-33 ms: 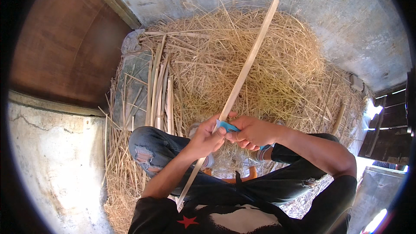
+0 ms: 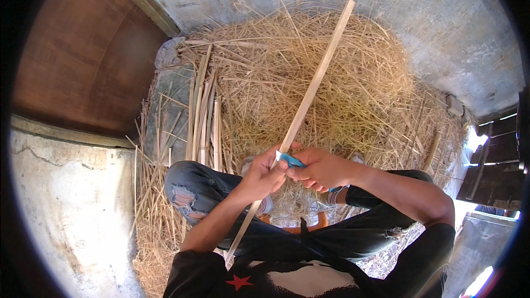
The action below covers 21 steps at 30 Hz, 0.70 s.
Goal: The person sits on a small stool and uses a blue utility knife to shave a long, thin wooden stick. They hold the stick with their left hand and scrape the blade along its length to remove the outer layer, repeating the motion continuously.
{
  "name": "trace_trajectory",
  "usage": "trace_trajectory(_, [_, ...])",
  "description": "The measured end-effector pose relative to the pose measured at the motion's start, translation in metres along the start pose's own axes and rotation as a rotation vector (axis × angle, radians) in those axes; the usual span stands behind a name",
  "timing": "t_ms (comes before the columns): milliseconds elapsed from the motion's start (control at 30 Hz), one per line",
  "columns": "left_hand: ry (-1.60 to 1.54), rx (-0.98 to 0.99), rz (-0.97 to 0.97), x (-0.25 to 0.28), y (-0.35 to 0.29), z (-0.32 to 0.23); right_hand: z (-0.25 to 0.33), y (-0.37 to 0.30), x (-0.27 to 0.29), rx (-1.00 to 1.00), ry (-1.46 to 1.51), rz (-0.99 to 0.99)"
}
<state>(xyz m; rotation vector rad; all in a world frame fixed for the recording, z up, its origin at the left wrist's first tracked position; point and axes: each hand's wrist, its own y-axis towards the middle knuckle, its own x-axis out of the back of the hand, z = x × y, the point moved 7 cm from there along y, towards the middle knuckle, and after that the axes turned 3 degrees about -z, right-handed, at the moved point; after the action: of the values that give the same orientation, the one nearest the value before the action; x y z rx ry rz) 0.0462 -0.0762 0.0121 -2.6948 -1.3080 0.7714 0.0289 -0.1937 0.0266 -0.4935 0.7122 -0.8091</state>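
A long pale bamboo strip [image 2: 312,91] slants from near my lap up toward the far wall. My left hand [image 2: 256,176] is closed around its lower part, thumb on top. A blue-handled knife [image 2: 292,160] is gripped in my right hand [image 2: 328,166], close beside the left fingers. Its short bright blade meets the strip just past my left thumb. Most of the handle is hidden in my right fist. The strip's lower end passes over my left leg toward my shirt.
Loose straw and shavings [image 2: 364,66] cover the floor ahead. Several split bamboo strips [image 2: 201,116] lie in a bundle at the left. A concrete wall [image 2: 441,33] stands behind, a brown wooden panel [image 2: 88,49] at the left. Under me is an orange-brown seat edge [image 2: 317,222].
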Motion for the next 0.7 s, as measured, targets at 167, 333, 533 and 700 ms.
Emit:
trace_trajectory(167, [0.016,-0.026,-0.084,0.009,0.006,0.009,0.0,0.004,-0.006,0.192,0.143,-0.114])
trace_trajectory(333, [0.083,-0.09,0.042,-0.009,0.001,-0.006,0.0,-0.007,0.008,-0.038,-0.012,0.16])
trace_trajectory(533, [0.025,-0.036,0.046,-0.004,-0.002,0.001,0.004,-0.007,0.005,-0.05,-0.038,0.142])
trace_trajectory(700, [-0.016,-0.001,-0.055,0.012,0.008,0.016,-0.001,0.003,0.001,0.105,0.003,-0.166])
